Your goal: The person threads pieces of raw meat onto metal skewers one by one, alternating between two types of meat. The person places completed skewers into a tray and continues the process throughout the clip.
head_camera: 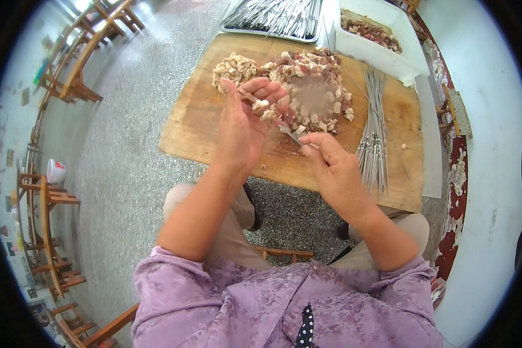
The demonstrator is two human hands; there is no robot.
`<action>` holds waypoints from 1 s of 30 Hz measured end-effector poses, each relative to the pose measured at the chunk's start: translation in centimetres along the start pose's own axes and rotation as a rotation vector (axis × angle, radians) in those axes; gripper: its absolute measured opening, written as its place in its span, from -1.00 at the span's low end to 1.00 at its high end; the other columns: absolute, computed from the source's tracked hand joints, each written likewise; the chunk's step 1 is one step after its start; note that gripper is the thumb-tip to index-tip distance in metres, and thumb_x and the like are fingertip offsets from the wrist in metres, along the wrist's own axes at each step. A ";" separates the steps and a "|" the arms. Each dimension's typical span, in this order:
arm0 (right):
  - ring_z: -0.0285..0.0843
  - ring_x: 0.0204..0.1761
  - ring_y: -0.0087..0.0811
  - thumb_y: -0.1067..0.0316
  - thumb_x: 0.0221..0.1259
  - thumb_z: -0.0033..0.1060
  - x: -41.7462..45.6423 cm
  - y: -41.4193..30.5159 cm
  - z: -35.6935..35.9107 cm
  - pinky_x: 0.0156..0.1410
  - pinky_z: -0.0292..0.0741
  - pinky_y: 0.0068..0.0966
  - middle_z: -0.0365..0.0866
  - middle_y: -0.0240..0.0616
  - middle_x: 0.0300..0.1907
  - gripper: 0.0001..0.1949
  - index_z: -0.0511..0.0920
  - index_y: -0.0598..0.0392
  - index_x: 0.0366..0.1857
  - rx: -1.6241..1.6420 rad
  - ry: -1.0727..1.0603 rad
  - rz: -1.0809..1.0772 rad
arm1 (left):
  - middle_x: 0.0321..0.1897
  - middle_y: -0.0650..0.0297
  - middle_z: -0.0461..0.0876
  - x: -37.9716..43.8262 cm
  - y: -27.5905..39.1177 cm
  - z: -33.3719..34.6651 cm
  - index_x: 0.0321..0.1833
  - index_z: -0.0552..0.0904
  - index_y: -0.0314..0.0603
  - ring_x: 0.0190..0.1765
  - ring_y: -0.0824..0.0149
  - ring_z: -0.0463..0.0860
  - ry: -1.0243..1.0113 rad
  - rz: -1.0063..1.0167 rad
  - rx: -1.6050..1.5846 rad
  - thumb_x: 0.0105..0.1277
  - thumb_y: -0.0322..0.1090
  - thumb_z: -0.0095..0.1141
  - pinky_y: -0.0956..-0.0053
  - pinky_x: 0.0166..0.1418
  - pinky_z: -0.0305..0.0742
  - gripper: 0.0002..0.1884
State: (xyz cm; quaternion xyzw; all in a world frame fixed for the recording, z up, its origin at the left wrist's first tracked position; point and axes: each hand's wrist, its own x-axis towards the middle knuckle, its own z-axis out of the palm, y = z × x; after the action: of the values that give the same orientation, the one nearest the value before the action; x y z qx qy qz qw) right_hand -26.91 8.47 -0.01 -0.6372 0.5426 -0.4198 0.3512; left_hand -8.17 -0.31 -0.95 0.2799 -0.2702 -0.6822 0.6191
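My left hand [248, 117] is turned palm up above the wooden board, with several pieces of meat and pale fat [263, 108] lying in it under curled fingers. Between the thumb and fingers of my right hand [332, 167] is the flat end of a metal skewer [292, 135]; a reddish piece of meat is at its far end, near my left fingertips. Behind my hands lies a heap of diced meat and fat [315, 69], partly blurred. A smaller heap of pale fat cubes [235, 67] adjoins it at the left. Metal skewers [374, 130] lie bunched on the board right of the heap.
The wooden board [191, 130] extends in front of my knees. Beyond it are a metal tray [269, 34] full of skewers and a white plastic tub [383, 56] holding more meat. Wooden benches [87, 52] and a white bucket [55, 171] stand at the left; a wall runs along the right.
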 end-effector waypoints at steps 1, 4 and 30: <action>0.60 -0.40 -0.45 0.38 0.60 0.27 -0.1 -0.2 0.4 -0.22 0.54 -0.40 0.66 -0.13 -0.36 -0.84 0.67 0.11 0.11 -0.007 0.007 -0.001 | -0.12 0.21 0.70 0.2 -0.3 0.2 0.04 0.60 -0.17 -0.02 0.24 0.71 0.000 0.007 -0.032 0.70 0.32 -0.20 0.34 0.10 0.66 -0.38; 0.66 -0.39 -0.27 0.36 0.60 0.26 -0.5 -0.1 1.2 -0.20 0.57 -0.31 0.67 -0.06 -0.32 -0.86 0.64 0.09 0.09 0.016 0.014 0.029 | -0.52 0.35 0.48 0.4 -0.8 2.6 -0.30 0.48 -0.04 -0.45 0.37 0.52 0.066 0.006 -0.097 0.67 0.40 -0.22 0.45 -0.32 0.55 -0.36; 0.78 -0.07 0.09 0.29 0.42 0.39 2.1 16.0 -19.9 0.09 0.62 -0.04 0.78 0.05 -0.23 -0.82 0.74 0.10 -0.04 -0.917 0.568 0.006 | 0.26 0.12 0.69 1.3 -2.5 2.2 0.52 0.47 -0.40 0.23 0.31 0.68 -0.215 -0.059 0.239 0.77 -0.01 -0.02 0.39 0.38 0.58 -0.44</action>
State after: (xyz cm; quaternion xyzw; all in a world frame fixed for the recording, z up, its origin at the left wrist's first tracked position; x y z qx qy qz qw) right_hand -51.35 3.92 -6.11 -0.5849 0.7457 -0.2946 -0.1226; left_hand -11.54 -1.35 -1.28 0.2847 -0.4059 -0.6890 0.5287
